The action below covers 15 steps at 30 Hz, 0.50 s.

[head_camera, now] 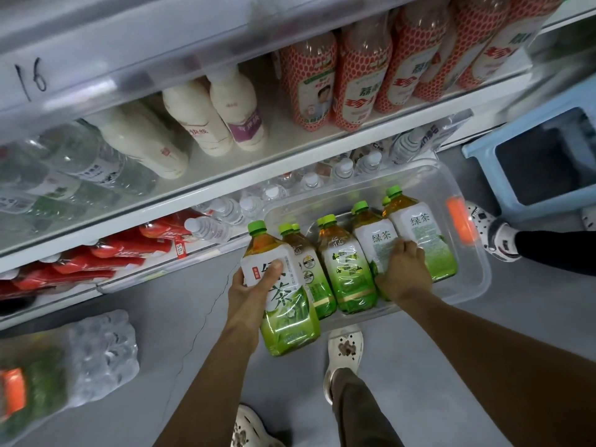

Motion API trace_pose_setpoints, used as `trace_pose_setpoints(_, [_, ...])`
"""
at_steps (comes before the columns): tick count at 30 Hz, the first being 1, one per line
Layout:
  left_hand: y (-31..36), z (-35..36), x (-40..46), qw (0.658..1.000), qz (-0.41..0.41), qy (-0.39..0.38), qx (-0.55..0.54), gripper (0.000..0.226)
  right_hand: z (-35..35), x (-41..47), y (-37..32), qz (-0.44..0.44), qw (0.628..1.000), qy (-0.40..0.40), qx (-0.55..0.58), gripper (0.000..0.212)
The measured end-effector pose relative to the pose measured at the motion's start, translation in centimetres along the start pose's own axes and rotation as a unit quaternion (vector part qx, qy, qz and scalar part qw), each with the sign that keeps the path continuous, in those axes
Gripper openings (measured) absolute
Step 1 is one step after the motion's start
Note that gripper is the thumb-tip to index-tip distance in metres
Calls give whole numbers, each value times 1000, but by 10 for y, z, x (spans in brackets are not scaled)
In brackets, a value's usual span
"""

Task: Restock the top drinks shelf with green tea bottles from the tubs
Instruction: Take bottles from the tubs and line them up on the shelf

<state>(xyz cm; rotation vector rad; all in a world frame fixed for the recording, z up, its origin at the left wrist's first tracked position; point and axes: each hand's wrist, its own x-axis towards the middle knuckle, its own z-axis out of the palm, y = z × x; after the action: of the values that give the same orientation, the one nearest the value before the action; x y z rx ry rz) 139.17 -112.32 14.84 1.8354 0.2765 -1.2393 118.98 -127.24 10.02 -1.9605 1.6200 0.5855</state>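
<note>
My left hand (250, 287) grasps one green tea bottle (280, 291) round its upper label, thumb across the front, holding it clear of the tub (464, 287) just off the tub's near-left corner, cap pointing away from me toward the shelves. My right hand (403, 272) is down inside the tub, fingers curled over the label of a second bottle (375, 243), which lies on its side between its neighbours; its long axis runs from my hand up and away to its green cap, so I judge a straight pull toward me and up should free it. The right hand is the nearer one to everything left in the tub: three more bottles (346, 269) lie in a row beside the one I'm taking, all caps pointing the same way. Their white labels read 绿茶, and the held bottle shows a large 茶. Beyond the tub, the shelves hold water bottles (225, 211), red packs (96, 256), milky white bottles (193, 124) and orange honeycomb-patterned bottles (361, 79). A handwritten 16 (30, 79) marks the shelf edge above. The top shelf itself is out of view.
</note>
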Motion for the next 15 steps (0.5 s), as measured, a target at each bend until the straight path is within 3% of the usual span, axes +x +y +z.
trace_pose_setpoints(4, [-3, -4, 2, 1000, -7, -6, -4, 84, 4, 14, 2, 57, 991, -34, 114, 86])
trace_pose_setpoints(8, [-6, -6, 6, 1000, -5, -14, -3, 84, 16, 18, 1, 77, 992, -17, 103, 102])
trace_pose_setpoints(11, [-6, -7, 7, 1000, -5, -22, 0, 83, 19, 19, 4, 78, 990, 15, 117, 101])
trace_pose_setpoints(15, [-1, -7, 7, 999, -9, -31, -2, 83, -5, 30, 16, 76, 964, -71, 243, 88])
